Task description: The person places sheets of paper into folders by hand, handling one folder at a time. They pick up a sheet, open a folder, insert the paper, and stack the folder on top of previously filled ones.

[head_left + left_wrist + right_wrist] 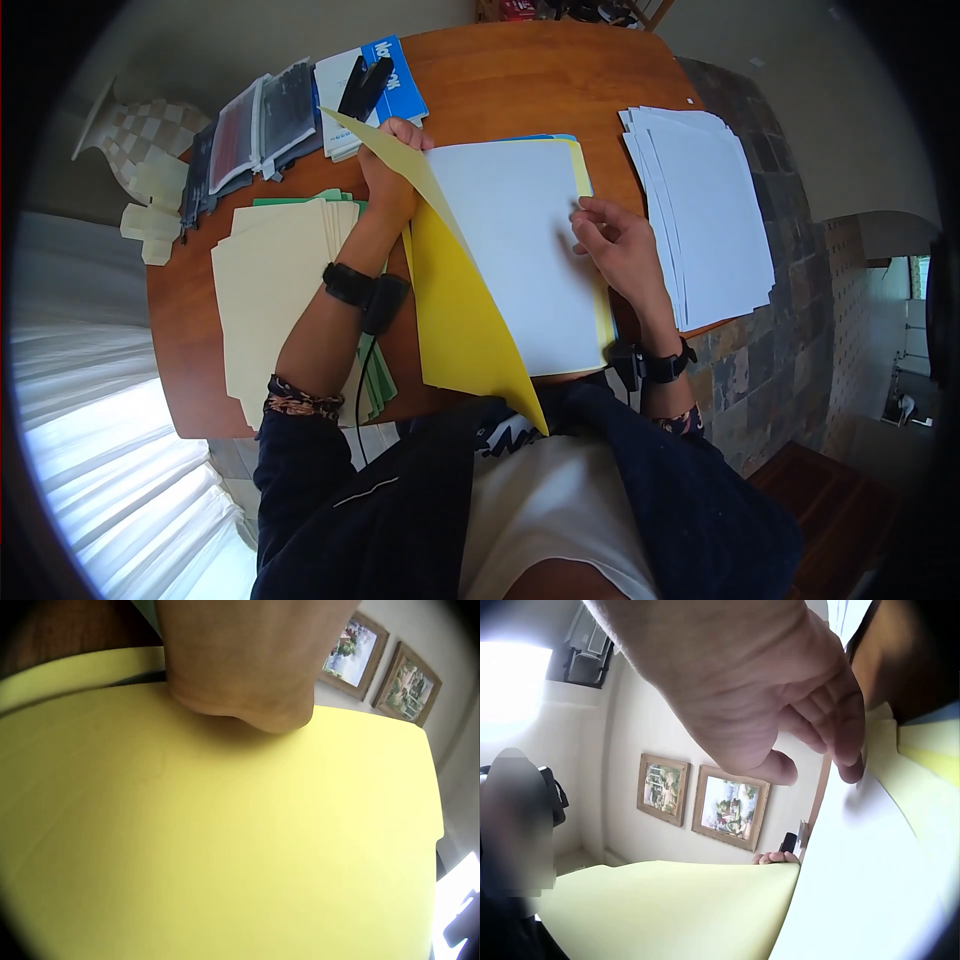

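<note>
A yellow folder (450,310) lies open in front of the person, its left cover raised at a slant. White paper (510,250) rests inside on the right, with the folder's yellow edge showing beyond it. The left hand (396,150) is at the top of the raised cover, fingers curled at its edge; in the left wrist view the hand (247,667) lies against the yellow cover (240,825). Over the paper's right edge, the right hand (622,245) hovers with fingers loosely bent; the right wrist view shows this hand (780,712) holding nothing, fingertips close to the paper (862,862).
Cream folders (270,290) over green ones lie left. Behind them are zip pouches (262,125) and a notebook (402,90) with a black stapler (366,88) on top. A stack of white sheets (705,210) lies at the table's right edge.
</note>
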Available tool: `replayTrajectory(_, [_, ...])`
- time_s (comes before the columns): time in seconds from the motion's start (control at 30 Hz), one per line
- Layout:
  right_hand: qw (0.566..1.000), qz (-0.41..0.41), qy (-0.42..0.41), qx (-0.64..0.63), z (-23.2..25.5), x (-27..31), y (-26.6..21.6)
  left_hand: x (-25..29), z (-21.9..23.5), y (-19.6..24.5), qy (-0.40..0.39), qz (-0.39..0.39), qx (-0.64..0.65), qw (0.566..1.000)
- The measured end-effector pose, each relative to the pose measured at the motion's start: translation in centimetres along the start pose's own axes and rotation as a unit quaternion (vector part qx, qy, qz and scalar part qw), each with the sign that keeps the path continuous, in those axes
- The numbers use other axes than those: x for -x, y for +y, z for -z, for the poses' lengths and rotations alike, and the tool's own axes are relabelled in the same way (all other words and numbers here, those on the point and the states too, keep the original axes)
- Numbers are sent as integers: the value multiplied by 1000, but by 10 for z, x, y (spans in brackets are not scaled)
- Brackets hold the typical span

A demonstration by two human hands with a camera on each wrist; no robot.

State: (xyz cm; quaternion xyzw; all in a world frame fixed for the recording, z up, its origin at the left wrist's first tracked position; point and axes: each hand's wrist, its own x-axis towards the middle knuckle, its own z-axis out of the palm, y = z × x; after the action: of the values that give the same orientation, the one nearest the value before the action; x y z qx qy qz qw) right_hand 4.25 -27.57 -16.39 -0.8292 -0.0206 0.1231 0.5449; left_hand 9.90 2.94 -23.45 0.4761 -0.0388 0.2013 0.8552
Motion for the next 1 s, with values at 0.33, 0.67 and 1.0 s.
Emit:
replayTrajectory(0.33, [1000,-29,-11,4,10,0,-1,2,1,-1,-9,-1,-15,1000])
replayTrajectory(0.67, [981,-55,-148,-111,-5,1,0,2,-2,1,0,13,-20,1000])
replayTrajectory(1.0, [990,-59,-105,-75,4,5,1,2,-1,0,9,13,-32,999])
